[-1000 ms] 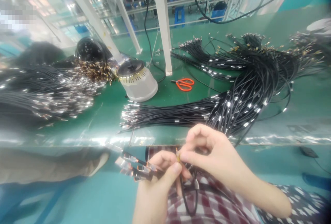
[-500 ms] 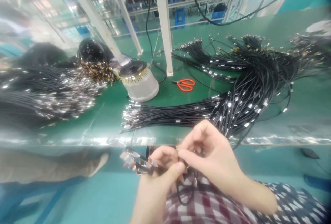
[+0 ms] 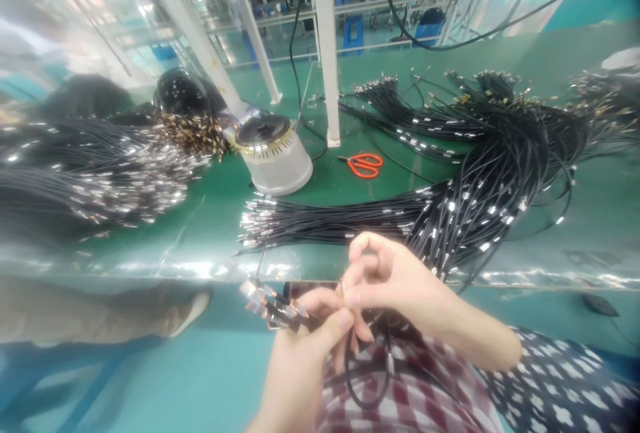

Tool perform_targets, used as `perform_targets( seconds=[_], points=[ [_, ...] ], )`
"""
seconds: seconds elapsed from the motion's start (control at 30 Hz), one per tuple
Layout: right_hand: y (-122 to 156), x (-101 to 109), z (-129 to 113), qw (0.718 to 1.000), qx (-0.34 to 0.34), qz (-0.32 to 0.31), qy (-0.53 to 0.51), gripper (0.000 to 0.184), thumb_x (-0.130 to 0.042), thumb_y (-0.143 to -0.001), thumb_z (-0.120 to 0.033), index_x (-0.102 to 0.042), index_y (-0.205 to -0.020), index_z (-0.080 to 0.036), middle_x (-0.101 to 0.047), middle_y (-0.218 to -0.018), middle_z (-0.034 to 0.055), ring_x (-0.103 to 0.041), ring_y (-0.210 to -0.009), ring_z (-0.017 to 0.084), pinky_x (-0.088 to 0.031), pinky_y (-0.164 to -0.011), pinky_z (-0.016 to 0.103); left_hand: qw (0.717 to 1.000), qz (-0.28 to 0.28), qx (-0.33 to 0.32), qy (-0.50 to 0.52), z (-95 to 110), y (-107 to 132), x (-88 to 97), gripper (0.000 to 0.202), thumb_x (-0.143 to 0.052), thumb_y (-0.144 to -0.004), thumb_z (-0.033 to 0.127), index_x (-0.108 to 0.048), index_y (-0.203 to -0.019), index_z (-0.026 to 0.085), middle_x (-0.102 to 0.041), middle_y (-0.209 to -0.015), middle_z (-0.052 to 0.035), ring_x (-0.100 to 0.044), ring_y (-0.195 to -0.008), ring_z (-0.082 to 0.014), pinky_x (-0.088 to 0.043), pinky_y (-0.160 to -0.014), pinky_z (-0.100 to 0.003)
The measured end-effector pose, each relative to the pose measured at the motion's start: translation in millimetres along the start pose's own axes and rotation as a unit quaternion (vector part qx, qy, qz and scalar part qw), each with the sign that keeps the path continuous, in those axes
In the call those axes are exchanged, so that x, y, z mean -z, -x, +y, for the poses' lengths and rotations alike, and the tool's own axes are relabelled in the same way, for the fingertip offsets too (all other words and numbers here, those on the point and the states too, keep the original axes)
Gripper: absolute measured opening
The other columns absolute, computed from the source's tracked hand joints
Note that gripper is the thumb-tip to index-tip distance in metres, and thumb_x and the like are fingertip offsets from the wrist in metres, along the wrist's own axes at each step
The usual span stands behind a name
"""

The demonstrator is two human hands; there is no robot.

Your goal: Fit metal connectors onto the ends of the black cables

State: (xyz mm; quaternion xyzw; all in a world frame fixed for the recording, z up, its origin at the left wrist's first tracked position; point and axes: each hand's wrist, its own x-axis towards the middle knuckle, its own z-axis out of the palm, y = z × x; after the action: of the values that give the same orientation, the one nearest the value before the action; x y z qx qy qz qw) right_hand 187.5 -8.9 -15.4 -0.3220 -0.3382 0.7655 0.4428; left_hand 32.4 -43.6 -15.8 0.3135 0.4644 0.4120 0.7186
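Note:
My left hand (image 3: 305, 353) is closed round a small bunch of black cables whose silver metal ends (image 3: 270, 306) stick out to the left, held just below the table's front edge. My right hand (image 3: 395, 286) pinches thumb and forefinger on one cable's tip (image 3: 341, 289), right against my left thumb. A loop of black cable (image 3: 365, 379) hangs down over my checked lap. On the green table right behind my hands lies a flat bundle of black cables with silver tips (image 3: 325, 216).
A big heap of black cables (image 3: 500, 153) fills the right of the green table (image 3: 350, 186). Another heap (image 3: 85, 179) lies at the left. A white round device with a black top (image 3: 274, 156), orange scissors (image 3: 364, 164) and a white post (image 3: 327, 53) stand behind.
Both hands have risen slightly toward the table edge and stayed pinched together. The hanging cable loop has grown longer. The view has shifted a little.

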Motion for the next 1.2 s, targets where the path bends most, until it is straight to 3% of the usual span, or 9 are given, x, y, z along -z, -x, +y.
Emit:
perform_targets(
  seconds=[0.2, 0.47, 0.6, 0.7, 0.77, 0.87, 0.93, 1.03, 1.2],
  points=[
    [-2, -1, 1, 0.999, -0.025, -0.019, -0.007, 0.034, -0.08, -0.07, -0.018, -0.051, -0.087, -0.019, -0.069, -0.066, -0.0041, -0.063, -0.053, 0.01, -0.047, -0.057, 0.022, 0.992, -0.083, 0.044, 0.081, -1, -10, 7.6, 0.019, -0.074, -0.074, 0.025, -0.065, -0.063, 0.013, -0.068, -0.053, -0.0047, -0.044, -0.034, -0.005, -0.025, -0.039, -0.019],
    [-5, -12, 4, 0.979, 0.066, 0.086, 0.173, 0.014, -0.065, -0.086, -0.031, -0.064, -0.092, -0.018, -0.065, -0.086, 0.0013, -0.061, -0.082, 0.013, -0.048, -0.078, 0.026, 0.983, -0.115, 0.052, 0.131, -8, -25, 22.1, 0.017, -0.074, -0.076, 0.029, -0.069, -0.07, 0.014, -0.063, -0.05, -0.0009, -0.043, -0.038, -0.0055, -0.026, -0.043, -0.02],
    [-1, -13, -1, 0.973, 0.069, 0.042, 0.216, 0.02, -0.067, -0.084, -0.035, -0.068, -0.077, -0.016, -0.063, -0.094, 0.0054, -0.061, -0.073, 0.013, -0.05, -0.067, 0.025, 0.984, -0.114, 0.044, 0.13, -8, -24, 22.0, 0.021, -0.072, -0.078, 0.029, -0.07, -0.069, 0.011, -0.065, -0.054, -0.0024, -0.04, -0.038, -0.0043, -0.029, -0.043, -0.02],
    [15, -4, -15, 0.985, 0.092, -0.011, 0.146, 0.022, -0.061, -0.09, -0.036, -0.067, -0.079, -0.018, -0.067, -0.081, 0.0032, -0.058, -0.062, 0.009, -0.047, -0.059, 0.019, 0.983, -0.117, 0.022, 0.143, -5, -26, 21.9, 0.022, -0.063, -0.086, 0.032, -0.072, -0.086, 0.012, -0.069, -0.069, -0.0044, -0.038, -0.039, -0.0033, -0.037, -0.049, -0.021],
    [29, -1, -21, 0.99, 0.056, -0.088, 0.096, 0.026, -0.053, -0.094, -0.039, -0.067, -0.084, -0.021, -0.07, -0.073, 0.0018, -0.054, -0.05, 0.007, -0.043, -0.049, 0.017, 0.979, -0.131, 0.009, 0.155, 0, -29, 22.9, 0.019, -0.061, -0.087, 0.03, -0.071, -0.09, 0.013, -0.068, -0.074, -0.0039, -0.036, -0.04, -0.0026, -0.039, -0.052, -0.022],
    [46, -13, -14, 0.948, -0.022, -0.171, 0.266, 0.028, -0.05, -0.095, -0.035, -0.071, -0.082, -0.022, -0.073, -0.078, 0.0038, -0.067, -0.069, 0.016, -0.053, -0.065, 0.025, 0.975, -0.16, 0.007, 0.153, 11, -37, 24.0, 0.011, -0.062, -0.086, 0.021, -0.068, -0.088, 0.013, -0.062, -0.066, -0.001, -0.038, -0.042, -0.0029, -0.036, -0.053, -0.021],
    [50, -26, -2, 0.925, 0.008, -0.154, 0.349, 0.022, -0.053, -0.093, -0.035, -0.072, -0.086, -0.028, -0.073, -0.092, 0.0012, -0.068, -0.085, 0.018, -0.054, -0.072, 0.025, 0.974, -0.184, 0.001, 0.129, 19, -40, 23.3, 0.01, -0.059, -0.087, 0.018, -0.067, -0.09, 0.013, -0.061, -0.063, -0.0008, -0.044, -0.045, -0.0047, -0.037, -0.056, -0.023],
    [51, -36, 6, 0.914, 0.032, -0.145, 0.377, 0.018, -0.055, -0.093, -0.034, -0.066, -0.103, -0.024, -0.066, -0.11, 0.0047, -0.065, -0.091, 0.018, -0.055, -0.077, 0.031, 0.972, -0.225, 0.002, 0.067, 27, -41, 20.1, 0.012, -0.054, -0.09, 0.019, -0.065, -0.09, 0.015, -0.061, -0.06, -0.0005, -0.046, -0.043, -0.0061, -0.038, -0.056, -0.026],
    [40, -22, -25, 0.901, 0.08, -0.073, 0.42, 0.012, -0.06, -0.089, -0.03, -0.071, -0.085, -0.026, -0.067, -0.08, 0.0011, -0.062, -0.071, 0.017, -0.051, -0.066, 0.03, 0.974, -0.219, 0.048, 0.014, 20, -33, 11.9, 0.013, -0.067, -0.081, 0.028, -0.062, -0.082, 0.016, -0.061, -0.053, 0.0005, -0.036, -0.035, -0.0037, -0.018, -0.038, -0.02]
  ],
)
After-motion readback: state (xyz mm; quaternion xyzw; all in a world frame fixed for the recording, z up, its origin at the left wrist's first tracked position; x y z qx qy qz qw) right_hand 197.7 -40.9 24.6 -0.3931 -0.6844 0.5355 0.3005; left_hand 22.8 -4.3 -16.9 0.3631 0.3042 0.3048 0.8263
